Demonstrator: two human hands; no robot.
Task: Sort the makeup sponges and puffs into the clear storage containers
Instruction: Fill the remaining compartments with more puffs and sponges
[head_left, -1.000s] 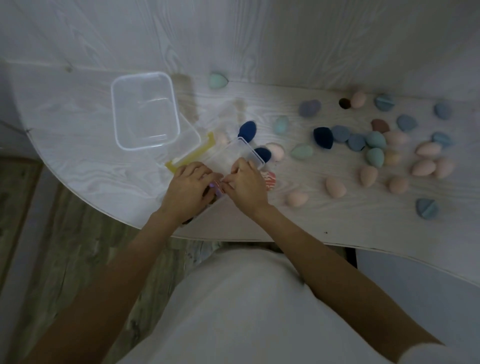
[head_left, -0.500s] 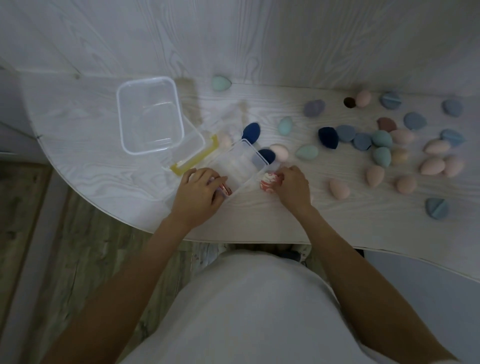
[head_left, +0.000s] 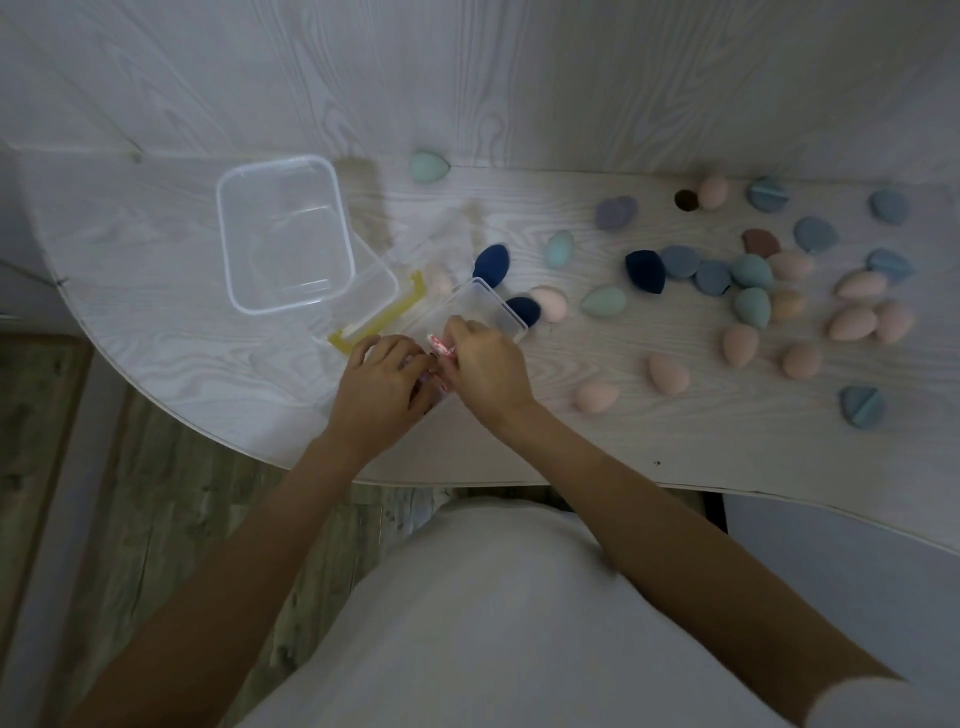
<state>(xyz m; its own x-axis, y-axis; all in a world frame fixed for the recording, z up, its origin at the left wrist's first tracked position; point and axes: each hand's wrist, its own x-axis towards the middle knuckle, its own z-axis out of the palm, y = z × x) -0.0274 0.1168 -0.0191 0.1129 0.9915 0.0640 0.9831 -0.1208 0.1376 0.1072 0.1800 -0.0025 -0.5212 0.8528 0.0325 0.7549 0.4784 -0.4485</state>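
Both your hands meet at the near end of the small clear container (head_left: 470, 317), which sits at the table's (head_left: 156, 270) near edge. Your right hand (head_left: 485, 366) pinches a red-and-white marbled sponge (head_left: 436, 345) just over the container's near rim. Your left hand (head_left: 382, 387) curls around the container's near corner; whether it also grasps a second sponge under the fingers cannot be told.

Judgement: the step in hand is seating the marbled sponge inside this container.

- Keep the left hand steadying the box; it looks light and would likely slide when pushed.
- Lower the sponge fully below the rim before letting go. Foam springs back, so press it to the floor of the box, not against the wall.
- Pack toward one end to leave room for more.

The larger clear container (head_left: 285, 234) lies far left, nothing seen inside, overlapping a lid with a yellow clasp (head_left: 382, 319).

Most of the work remains: pink, teal, blue and navy sponges lie loose across the right half of the table, the nearest being a navy sponge (head_left: 523, 307) and a pale pink sponge (head_left: 549, 304) just right of the small box.
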